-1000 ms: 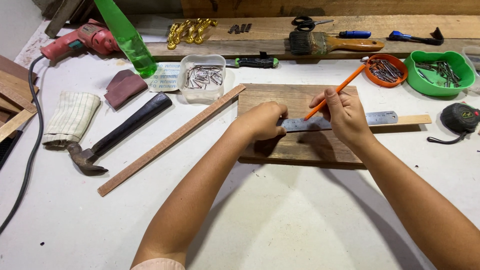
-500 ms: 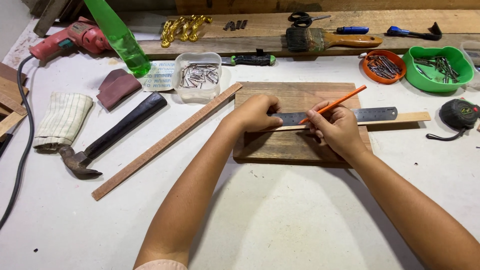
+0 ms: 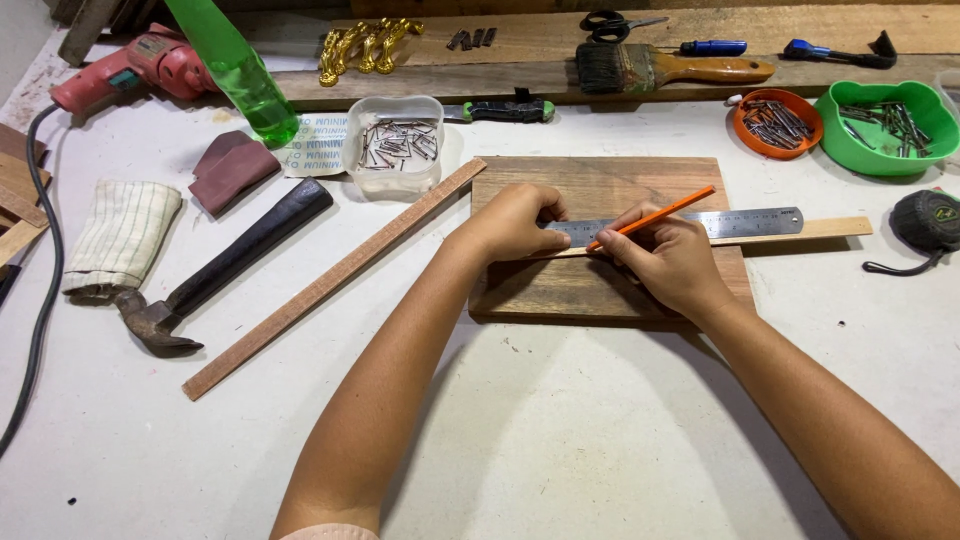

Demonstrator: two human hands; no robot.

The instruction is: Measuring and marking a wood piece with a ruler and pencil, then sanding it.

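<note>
On the table [image 3: 560, 440]: dark wooden board [image 3: 600, 285] lies flat in front of me, everything else ringed around it.
Left hand [image 3: 515, 222]: fingers curled down, pressing the left end of the steel ruler [image 3: 745, 222] so it can't slide. Not gripping around it, just pinning from above.
Right hand [image 3: 670, 258]: fingers pinched tight on the orange pencil [image 3: 655, 216], writing grip. Tip sits at the ruler's lower edge, shaft angled up and right.
Ruler: lies flat across the board, running left to right, on top of a thin pale wood strip [image 3: 830, 228]; strip's right end pokes out past the board. Ruler edge serves as the pencil guide.
Strip under ruler: mostly covered, held by the same downward press.
Board position: centre of table, near edge towards me, both forearms reach over bare table to it.
Left of board: long reddish wood strip [image 3: 330, 282] lying diagonal, its top end touching the board's corner. Hammer [image 3: 215, 275] further left, beside a folded cloth glove [image 3: 122, 235].
Behind board: clear tub of nails [image 3: 393, 148], green bottle [image 3: 235, 70], red drill [image 3: 120, 75].
Back plank: paintbrush [image 3: 665, 70], scissors [image 3: 610, 20].
Right: orange bowl [image 3: 775, 122] and green bowl [image 3: 885, 125] of nails, tape measure [image 3: 925, 225] well apart from my hand.
</note>
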